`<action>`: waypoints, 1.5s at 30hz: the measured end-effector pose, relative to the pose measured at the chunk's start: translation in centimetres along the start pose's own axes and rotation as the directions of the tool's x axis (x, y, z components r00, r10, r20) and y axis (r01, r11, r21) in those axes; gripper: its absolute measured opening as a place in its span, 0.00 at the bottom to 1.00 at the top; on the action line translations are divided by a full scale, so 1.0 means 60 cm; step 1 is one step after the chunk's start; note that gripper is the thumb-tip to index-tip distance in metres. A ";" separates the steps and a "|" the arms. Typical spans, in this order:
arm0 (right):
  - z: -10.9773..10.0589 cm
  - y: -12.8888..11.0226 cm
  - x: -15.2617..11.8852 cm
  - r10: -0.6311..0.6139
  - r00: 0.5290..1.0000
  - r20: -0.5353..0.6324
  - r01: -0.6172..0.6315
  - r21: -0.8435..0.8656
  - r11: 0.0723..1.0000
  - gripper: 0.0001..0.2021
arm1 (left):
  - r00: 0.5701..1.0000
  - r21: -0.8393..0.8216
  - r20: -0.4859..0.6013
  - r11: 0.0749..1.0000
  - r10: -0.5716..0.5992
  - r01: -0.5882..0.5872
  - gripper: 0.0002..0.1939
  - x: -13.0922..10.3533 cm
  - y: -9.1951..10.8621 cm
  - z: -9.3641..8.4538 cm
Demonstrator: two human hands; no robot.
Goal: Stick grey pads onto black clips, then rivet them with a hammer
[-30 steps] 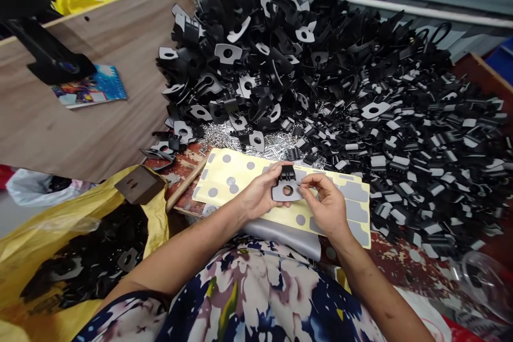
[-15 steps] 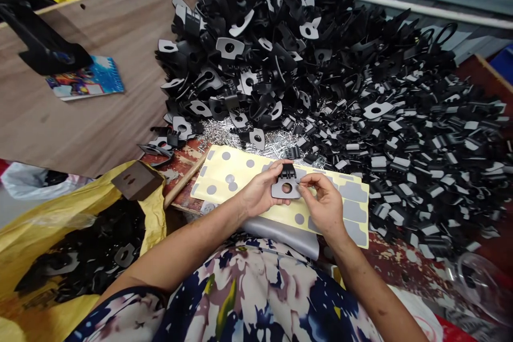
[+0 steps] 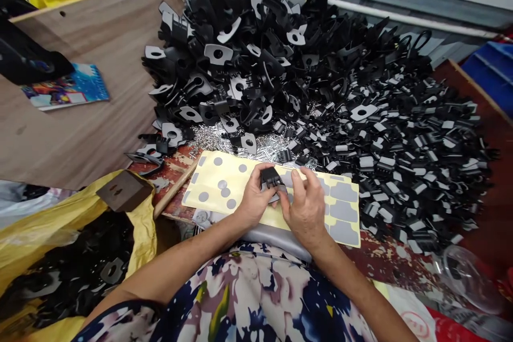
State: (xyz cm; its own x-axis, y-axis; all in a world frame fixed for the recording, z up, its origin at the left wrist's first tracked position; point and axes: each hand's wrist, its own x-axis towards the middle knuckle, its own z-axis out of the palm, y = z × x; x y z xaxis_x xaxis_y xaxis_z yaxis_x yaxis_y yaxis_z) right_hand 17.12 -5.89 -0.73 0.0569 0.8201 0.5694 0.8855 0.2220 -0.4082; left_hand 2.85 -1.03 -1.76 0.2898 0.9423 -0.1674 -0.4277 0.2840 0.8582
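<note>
A black plastic clip part (image 3: 271, 176) with comb-like teeth and a grey adhesive pad along its lower side is tilted in my left hand (image 3: 254, 200). My left fingers and thumb are closed around its left side. My right hand (image 3: 306, 206) is at its right, thumb against the part's lower right edge, with index and middle fingers raised and apart from the thumb. The part hides some fingertips. Beneath both hands lies a yellow backing sheet (image 3: 208, 181) bearing grey stickers, round ones at left and larger shaped ones at right.
Large black clip parts (image 3: 216, 5) are heaped behind the sheet, smaller black pieces (image 3: 401, 171) to the right. Silver metal pins (image 3: 272, 147) lie between. At left are a wooden stick (image 3: 175, 189), a brown block (image 3: 122, 191) and a yellow sack (image 3: 144, 230). A clear plastic container (image 3: 468, 278) stands at right.
The clip part has been tilted, so its pad shows less. My right hand has gone from pinching at the pad's edge to thumb against the part with fingers raised. The view has shifted.
</note>
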 end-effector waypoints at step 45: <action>0.021 0.145 0.318 0.457 0.825 0.333 -0.546 0.680 0.490 0.20 | 0.917 0.388 0.273 0.905 -0.291 0.172 0.23 0.094 0.017 -0.039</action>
State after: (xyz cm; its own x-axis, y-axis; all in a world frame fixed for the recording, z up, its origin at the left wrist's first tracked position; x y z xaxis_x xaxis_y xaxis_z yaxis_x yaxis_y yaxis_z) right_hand 25.33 12.37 5.70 0.2975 0.9536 0.0455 0.0889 0.0197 -0.9958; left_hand 2.07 4.98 -2.94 0.6236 0.7333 -0.2708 -0.0049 0.3501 0.9367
